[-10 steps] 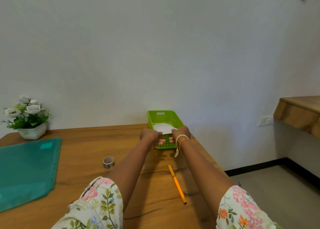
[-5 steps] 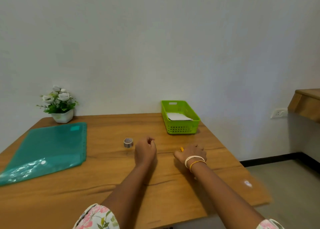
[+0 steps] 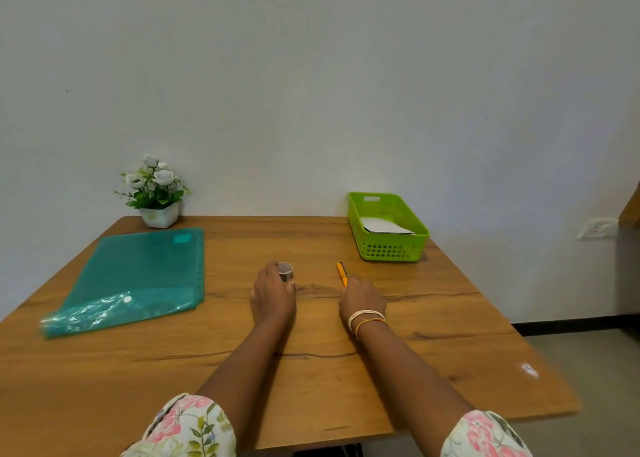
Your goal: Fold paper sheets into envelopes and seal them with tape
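One tape roll (image 3: 285, 271) gripped by left hand (image 3: 274, 292), right hand (image 3: 362, 295) grasping one orange pen (image 3: 341, 273), one green basket (image 3: 388, 245) of folded paper (image 3: 386, 227)

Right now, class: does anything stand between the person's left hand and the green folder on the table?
Nothing visible does. The left hand grips the tape roll, and only bare table lies between it and the green folder to its left. The pen lies on the other side, by the right hand.
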The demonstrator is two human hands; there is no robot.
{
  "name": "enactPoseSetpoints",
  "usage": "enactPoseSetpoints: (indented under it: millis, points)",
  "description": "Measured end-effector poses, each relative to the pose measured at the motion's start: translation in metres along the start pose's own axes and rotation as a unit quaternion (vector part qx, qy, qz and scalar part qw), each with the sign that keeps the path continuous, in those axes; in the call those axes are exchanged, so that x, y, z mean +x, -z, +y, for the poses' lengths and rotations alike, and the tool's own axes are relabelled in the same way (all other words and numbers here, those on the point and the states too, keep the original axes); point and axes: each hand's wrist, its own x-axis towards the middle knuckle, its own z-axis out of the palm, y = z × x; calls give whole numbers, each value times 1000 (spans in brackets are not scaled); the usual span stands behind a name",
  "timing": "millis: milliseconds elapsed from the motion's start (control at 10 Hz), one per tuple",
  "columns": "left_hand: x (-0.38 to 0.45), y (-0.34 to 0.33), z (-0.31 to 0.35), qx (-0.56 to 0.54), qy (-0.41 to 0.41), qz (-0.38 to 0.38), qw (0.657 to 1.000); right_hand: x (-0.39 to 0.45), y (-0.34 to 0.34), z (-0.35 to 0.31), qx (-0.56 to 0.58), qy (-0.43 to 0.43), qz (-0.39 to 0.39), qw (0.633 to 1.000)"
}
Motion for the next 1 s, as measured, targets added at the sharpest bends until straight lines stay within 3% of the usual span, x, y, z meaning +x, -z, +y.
enactPoseSetpoints:
  millis: [200, 500, 800, 1000]
  points:
    - [19, -29, 13, -2, -41, -8, 999, 28, -13, 7, -15, 5, 76, 997]
    - [55, -79, 43, 31, -115, -87, 989, 78, -19, 16, -12, -1, 93, 996]
    - [45, -68, 37, 8, -162, -98, 982, 70, -17, 15, 14, -13, 82, 996]
    - [7, -40, 18, 118, -133, -105, 978, 37, -23, 20, 25, -39, 122, 992]
